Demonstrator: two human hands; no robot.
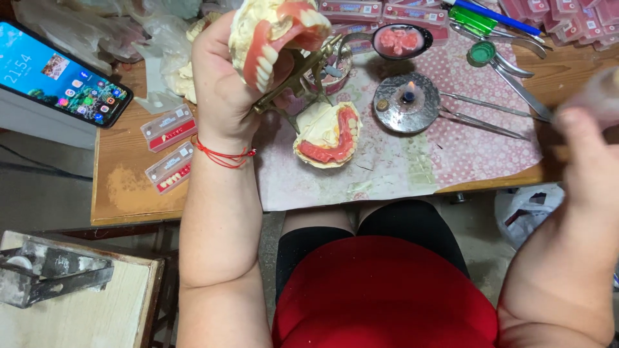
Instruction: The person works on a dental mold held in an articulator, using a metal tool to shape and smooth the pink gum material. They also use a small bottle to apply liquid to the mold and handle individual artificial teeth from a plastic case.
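My left hand (pixel 222 84), with a red thread around the wrist, is raised above the table and grips a brass hinged frame (pixel 303 77). The frame carries a plaster cast with a pink wax denture and white teeth (pixel 274 38). The matching lower cast with its denture (pixel 329 135) lies on the patterned paper below the frame. My right hand (pixel 590 174) is at the right edge and blurred by motion. A pale blurred shape (pixel 596 96) is at its fingertips; whether it is held is unclear.
A small metal burner with a lit flame (pixel 407 103) stands right of the lower cast, with tweezers (pixel 490 119) beside it. A spoon of pink wax (pixel 400 42) sits behind. Tooth cards (pixel 169 127) and a phone (pixel 58 71) lie at the left on the wooden table (pixel 122 193).
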